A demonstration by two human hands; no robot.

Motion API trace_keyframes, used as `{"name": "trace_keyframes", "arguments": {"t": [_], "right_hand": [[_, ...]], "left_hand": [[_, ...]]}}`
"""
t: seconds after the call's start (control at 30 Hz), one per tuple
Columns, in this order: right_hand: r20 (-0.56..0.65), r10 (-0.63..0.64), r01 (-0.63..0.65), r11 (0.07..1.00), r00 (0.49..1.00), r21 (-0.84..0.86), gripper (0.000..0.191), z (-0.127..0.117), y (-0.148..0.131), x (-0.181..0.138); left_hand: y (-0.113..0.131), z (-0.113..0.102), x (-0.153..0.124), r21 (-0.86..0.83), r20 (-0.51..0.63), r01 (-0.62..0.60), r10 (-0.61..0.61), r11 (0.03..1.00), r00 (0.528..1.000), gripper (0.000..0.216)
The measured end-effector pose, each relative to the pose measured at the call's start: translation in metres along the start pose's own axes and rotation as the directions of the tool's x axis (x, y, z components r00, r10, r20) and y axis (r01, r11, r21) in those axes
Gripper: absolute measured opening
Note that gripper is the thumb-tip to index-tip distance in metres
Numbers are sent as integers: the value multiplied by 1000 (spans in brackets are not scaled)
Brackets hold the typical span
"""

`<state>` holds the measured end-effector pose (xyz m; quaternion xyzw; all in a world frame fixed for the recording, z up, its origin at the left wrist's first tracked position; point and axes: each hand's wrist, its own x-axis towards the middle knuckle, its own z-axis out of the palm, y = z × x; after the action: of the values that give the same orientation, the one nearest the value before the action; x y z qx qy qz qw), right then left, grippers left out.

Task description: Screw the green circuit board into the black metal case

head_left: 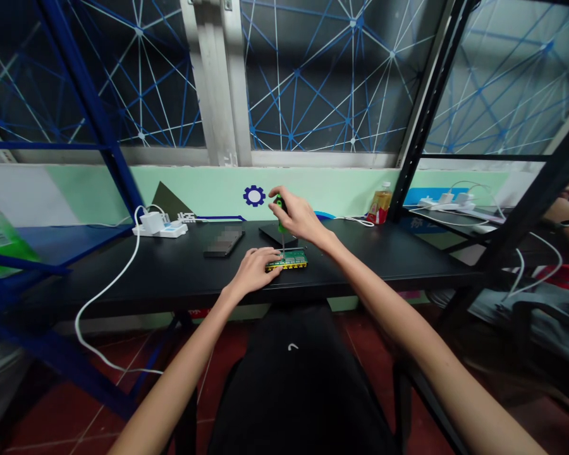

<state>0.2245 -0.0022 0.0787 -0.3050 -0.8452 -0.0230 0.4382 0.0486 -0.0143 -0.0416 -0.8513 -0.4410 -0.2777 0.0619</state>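
Observation:
A green circuit board with a yellow lower edge (294,258) lies near the front edge of the black desk. My left hand (257,268) is closed on its left end, fingers over the top and thumb at the near side. Above it, my right hand (298,213) grips a green-handled screwdriver (281,221), held upright. The screwdriver's thin shaft points straight down and its tip meets the board beside my left fingertips. Whether a screw sits under the tip is too small to tell. Just behind the board lies a flat dark object (270,235), partly hidden by my right hand and the screwdriver.
A dark flat slab, partly blurred (224,242), lies on the desk (171,272) left of the board. A white power strip (164,229) with a trailing cable stands further left. At the back right is a bottle (380,205). Another person's arm (566,218) shows far right.

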Motion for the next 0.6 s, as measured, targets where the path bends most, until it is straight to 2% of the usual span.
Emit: {"name": "trace_keyframes", "arguments": {"t": [0.1,0.3,0.43,0.6], "right_hand": [[-34,-21,22,999,999,32,28,8,7,4],[-197,53,-92,977,979,-194,41,16,11,2],[-147,37,-61,985,988,-163,32,9,8,-2],[-99,0,2,1000,995,13,28,2,9,0]], "left_hand": [[0,0,0,-3,-3,-13,13,1000,1000,24],[1,-1,1,13,18,-11,11,1000,1000,26],[1,-1,1,9,4,-13,13,1000,1000,25],[2,-1,0,4,2,-4,4,1000,1000,25]]}}
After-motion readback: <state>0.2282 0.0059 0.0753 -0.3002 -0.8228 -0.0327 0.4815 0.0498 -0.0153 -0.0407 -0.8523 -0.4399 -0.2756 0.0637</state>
